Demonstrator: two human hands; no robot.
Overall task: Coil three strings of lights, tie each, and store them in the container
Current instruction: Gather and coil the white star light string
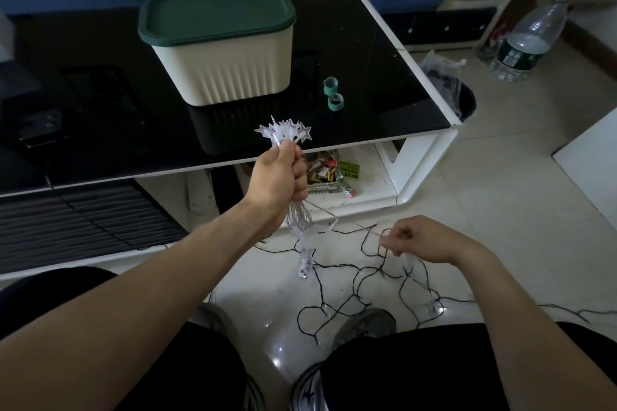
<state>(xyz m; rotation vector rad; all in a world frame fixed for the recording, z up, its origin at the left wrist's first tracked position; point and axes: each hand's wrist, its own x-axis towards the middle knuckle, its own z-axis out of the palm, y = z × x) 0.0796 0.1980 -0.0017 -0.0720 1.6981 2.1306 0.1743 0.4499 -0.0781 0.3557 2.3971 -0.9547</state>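
Clear plastic stars bunched at the top of the left hand [278,177], which is fisted tight round the gathered star-light string [283,134], loops of its pale wire hanging below the fist, so the first coil looks well on its way but not finished. The right hand [422,238], low over the floor, has its fingers curled and seems to pinch the thin wire that runs up to the bundle, feeding in more. Nothing is tied yet: two green ties [334,93] sit untouched on the black glass surface [384,77], just beside the cream container [227,57], whose green lid [217,13] is on. A dark-wired string of lights [360,290] sprawls loose on the floor tiles [500,193]. By my reckoning, most of the job lies ahead.
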